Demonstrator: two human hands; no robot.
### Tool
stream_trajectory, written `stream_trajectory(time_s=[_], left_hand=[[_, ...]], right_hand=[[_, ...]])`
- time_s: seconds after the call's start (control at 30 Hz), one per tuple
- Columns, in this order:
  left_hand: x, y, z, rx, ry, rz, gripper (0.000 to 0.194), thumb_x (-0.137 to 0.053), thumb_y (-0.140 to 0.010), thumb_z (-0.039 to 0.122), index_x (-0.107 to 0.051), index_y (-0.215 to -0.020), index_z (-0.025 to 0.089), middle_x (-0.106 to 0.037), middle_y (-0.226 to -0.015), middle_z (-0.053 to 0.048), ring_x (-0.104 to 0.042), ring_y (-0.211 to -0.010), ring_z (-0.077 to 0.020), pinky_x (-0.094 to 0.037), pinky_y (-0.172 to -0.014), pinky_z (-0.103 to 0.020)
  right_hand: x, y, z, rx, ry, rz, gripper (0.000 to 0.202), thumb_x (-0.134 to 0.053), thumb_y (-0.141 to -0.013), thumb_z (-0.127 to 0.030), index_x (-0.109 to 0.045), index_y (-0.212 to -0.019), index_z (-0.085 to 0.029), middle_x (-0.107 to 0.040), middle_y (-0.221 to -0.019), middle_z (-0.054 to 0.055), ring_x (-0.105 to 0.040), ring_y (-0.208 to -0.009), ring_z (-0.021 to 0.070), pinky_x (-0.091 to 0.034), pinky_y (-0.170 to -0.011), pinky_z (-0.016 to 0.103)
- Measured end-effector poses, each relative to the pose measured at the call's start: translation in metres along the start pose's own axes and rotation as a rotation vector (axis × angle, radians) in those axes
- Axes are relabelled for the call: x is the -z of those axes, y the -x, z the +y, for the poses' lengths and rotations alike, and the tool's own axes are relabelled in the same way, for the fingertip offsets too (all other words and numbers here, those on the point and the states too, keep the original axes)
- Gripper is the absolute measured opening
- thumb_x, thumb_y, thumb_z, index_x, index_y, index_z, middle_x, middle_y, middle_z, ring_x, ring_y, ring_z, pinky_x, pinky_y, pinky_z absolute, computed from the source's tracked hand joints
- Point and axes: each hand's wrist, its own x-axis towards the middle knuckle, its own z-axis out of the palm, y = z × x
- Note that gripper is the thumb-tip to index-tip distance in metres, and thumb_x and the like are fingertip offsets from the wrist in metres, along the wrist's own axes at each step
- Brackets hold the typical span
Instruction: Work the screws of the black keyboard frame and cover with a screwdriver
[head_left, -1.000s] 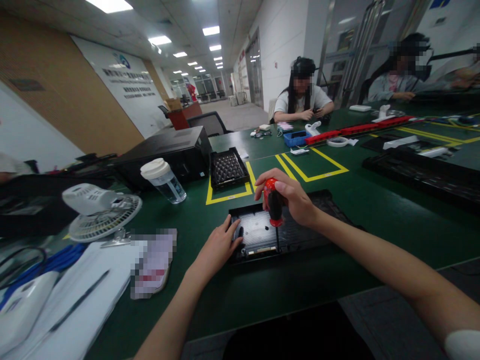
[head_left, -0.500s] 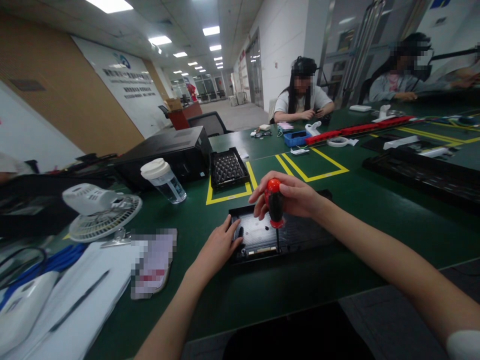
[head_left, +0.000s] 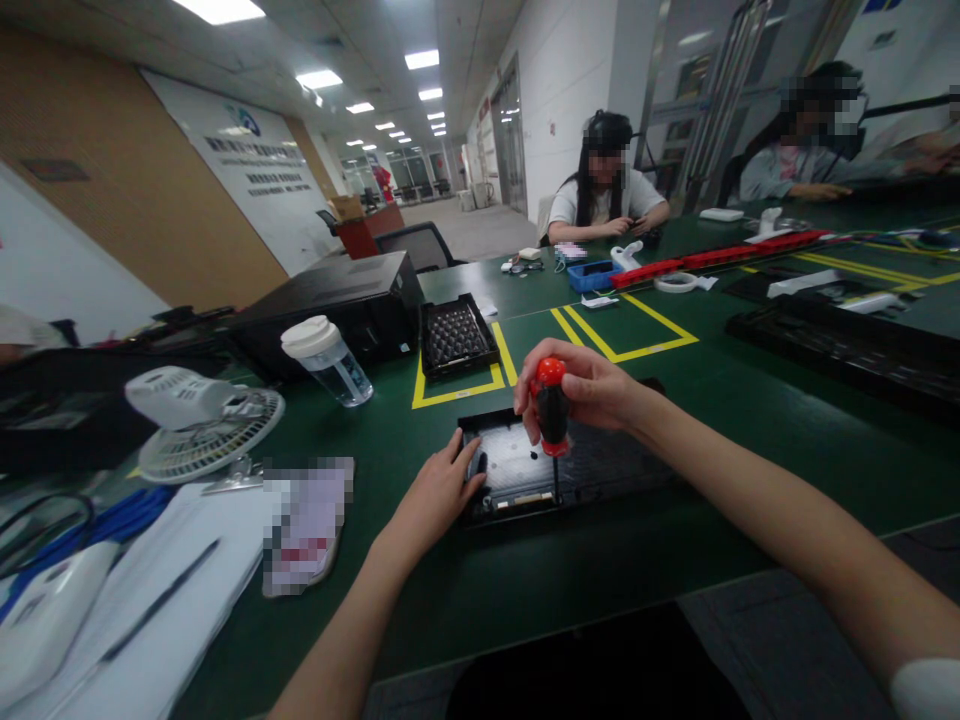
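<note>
A flat black panel with a raised rim (head_left: pixel 514 455) lies on the green table in front of me. My right hand (head_left: pixel 581 390) is closed around a screwdriver (head_left: pixel 553 410) with a red and black handle. The screwdriver stands nearly upright, and its dark shaft reaches down to the panel's near edge, beside a pale strip. Whether a screw sits under the tip is too small to tell. My left hand (head_left: pixel 442 485) rests on the panel's left end, fingers apart and holding nothing.
Beyond the panel is a black tray of small dark parts (head_left: pixel 459 335) inside yellow tape. To the left are a lidded cup (head_left: pixel 328 362), a white fan (head_left: pixel 206 420), a phone (head_left: pixel 307 530) and papers (head_left: pixel 161 600). A black case (head_left: pixel 337 310) stands behind. Two people sit across the table.
The fingers of my right hand have drawn in closer around the screwdriver handle, which has shifted very slightly right. My left hand and the panel stay in place.
</note>
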Motion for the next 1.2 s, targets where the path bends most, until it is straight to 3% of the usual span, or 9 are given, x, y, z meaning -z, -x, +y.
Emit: stream_trajectory(time_s=[0.53,0.87,1.2], left_hand=[[0.002,0.001,0.002,0.012,0.001,-0.020,0.051,-0.042,-0.091,0.040,-0.036,-0.137,0.021,-0.027,-0.148,-0.016,-0.043,-0.127,-0.0284,-0.038,-0.102,-0.041],[0.004,0.000,0.003,0.013,0.009,-0.024,0.051,-0.042,-0.090,0.039,-0.036,-0.137,0.020,-0.028,-0.148,-0.017,-0.042,-0.128,-0.0279,-0.038,-0.102,-0.041],[0.003,0.000,0.003,0.007,0.008,-0.013,0.049,-0.042,-0.091,0.038,-0.037,-0.136,0.020,-0.028,-0.148,-0.017,-0.042,-0.128,-0.0281,-0.039,-0.101,-0.042]], right_hand=[[0.000,0.001,-0.006,-0.003,0.144,0.031,0.028,-0.063,-0.082,-0.027,-0.046,-0.101,-0.016,-0.063,-0.086,0.004,-0.064,-0.066,0.0125,-0.054,-0.062,0.031],[0.000,0.001,-0.008,0.032,0.234,0.060,0.029,-0.065,-0.080,-0.024,-0.045,-0.100,-0.016,-0.063,-0.084,0.002,-0.068,-0.070,0.0159,-0.056,-0.063,0.033],[-0.009,-0.001,-0.012,0.033,0.322,0.127,0.031,-0.067,-0.077,-0.017,-0.041,-0.093,-0.017,-0.062,-0.080,0.000,-0.067,-0.064,0.0136,-0.056,-0.058,0.029]])
